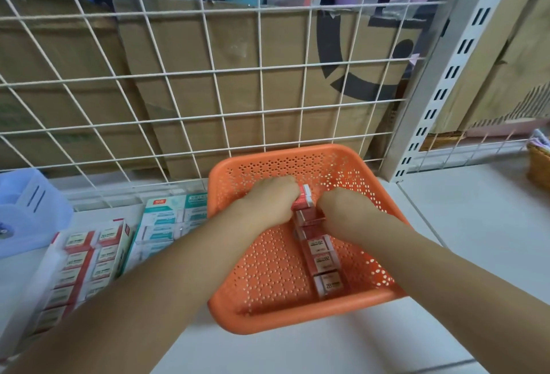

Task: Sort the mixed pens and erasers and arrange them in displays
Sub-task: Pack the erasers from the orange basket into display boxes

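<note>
An orange perforated basket sits on the white shelf in front of me. Inside it a row of red-and-white 2B erasers runs from the middle toward the near rim. Both my hands are inside the basket at the far end of that row. My left hand curls its fingers round an eraser lifted at a tilt. My right hand grips the erasers just beside it; its fingertips are hidden.
A red display box of 2B erasers and a teal display box of erasers stand left of the basket. A pale blue plastic holder is at far left. A white wire grid backs the shelf; a wicker basket sits far right.
</note>
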